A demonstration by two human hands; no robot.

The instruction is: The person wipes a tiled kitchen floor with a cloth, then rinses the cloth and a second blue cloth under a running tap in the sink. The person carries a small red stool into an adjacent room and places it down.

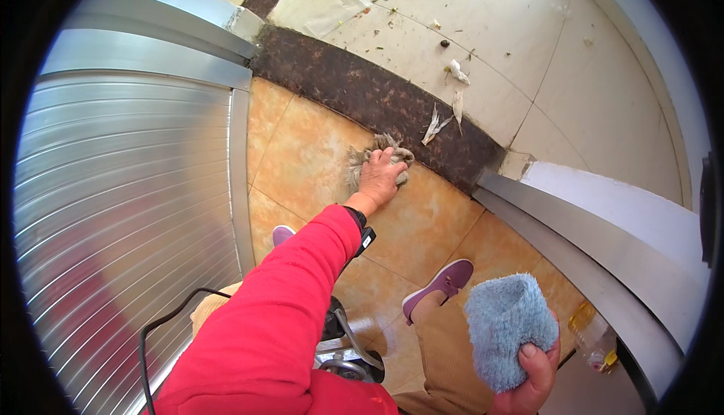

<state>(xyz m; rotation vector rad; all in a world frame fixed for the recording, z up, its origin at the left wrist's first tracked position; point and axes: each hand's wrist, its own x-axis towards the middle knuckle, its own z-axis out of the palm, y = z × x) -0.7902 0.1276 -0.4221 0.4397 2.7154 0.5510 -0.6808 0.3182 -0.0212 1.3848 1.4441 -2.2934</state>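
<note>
My left hand point(380, 176), at the end of a red sleeve with a black band at the wrist, presses a crumpled grey-brown rag point(357, 167) onto the orange floor tiles point(308, 143). The rag lies against the edge of a dark stone threshold point(345, 81). At the lower right, my right hand point(534, 378) grips a fluffy light-blue cloth point(503, 324), raised above the floor, its thumb across the near side. Dry whitish plant husks point(435, 126) lie on the threshold, beyond the rag.
A ribbed metal door point(130, 177) stands left; a metal door frame point(571, 245) runs along the right. Beyond the threshold, scraps and a clear plastic piece point(337, 14) litter pale tiles point(486, 13). Purple shoes point(438, 285), a metal-framed object point(350, 347) and a clear bottle point(591, 330) are nearer.
</note>
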